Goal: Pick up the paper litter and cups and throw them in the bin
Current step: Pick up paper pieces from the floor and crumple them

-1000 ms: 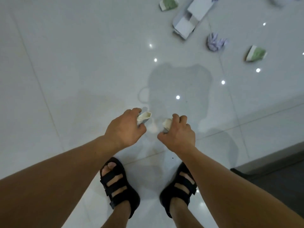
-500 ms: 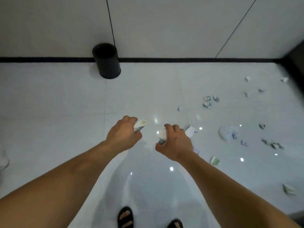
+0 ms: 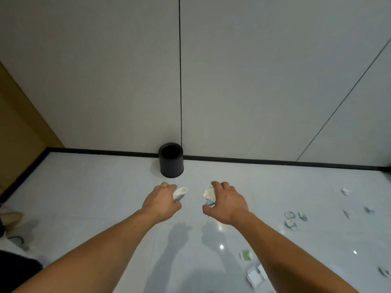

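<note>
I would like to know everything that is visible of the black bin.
The bin is a dark, matte cylinder, plastic by its look, with an open round top and no lid. It stands upright on the pale floor, at the black skirting of the wall, below a vertical seam. Its inside is too dark to show contents. Only the floor visibly touches it; the left hand and right hand are nearer the camera, apart from it.

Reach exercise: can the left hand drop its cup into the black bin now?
Probably not yet: the left hand, gripping a crushed cup, hangs short of the black bin; only bare floor lies between.
</note>
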A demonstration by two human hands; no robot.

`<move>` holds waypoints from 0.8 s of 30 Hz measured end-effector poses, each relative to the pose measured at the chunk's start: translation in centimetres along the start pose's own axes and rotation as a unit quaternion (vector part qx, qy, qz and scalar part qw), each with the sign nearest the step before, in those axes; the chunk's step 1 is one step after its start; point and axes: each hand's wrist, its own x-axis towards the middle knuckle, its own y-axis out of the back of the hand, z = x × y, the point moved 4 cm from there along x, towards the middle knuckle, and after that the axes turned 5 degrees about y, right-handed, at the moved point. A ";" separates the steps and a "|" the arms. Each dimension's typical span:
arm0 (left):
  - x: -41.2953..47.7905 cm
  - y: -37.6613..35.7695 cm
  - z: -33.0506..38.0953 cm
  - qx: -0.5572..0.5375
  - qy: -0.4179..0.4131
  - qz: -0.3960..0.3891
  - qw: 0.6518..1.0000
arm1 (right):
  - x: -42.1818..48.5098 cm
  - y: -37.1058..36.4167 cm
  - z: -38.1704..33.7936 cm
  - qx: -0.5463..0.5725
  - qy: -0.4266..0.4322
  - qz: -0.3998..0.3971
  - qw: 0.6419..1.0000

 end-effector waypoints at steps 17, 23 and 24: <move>26.2 7.7 -5.8 -0.035 0.058 0.034 0.997 | 29.8 1.9 -4.9 -0.014 0.068 -0.061 0.996; 36.7 8.7 -8.5 -0.038 0.041 -0.015 0.998 | 39.3 0.7 -5.0 0.014 0.027 -0.076 0.997; 38.2 8.6 -8.8 -0.038 0.041 -0.022 0.998 | 40.7 0.4 -4.8 0.022 0.021 -0.080 0.996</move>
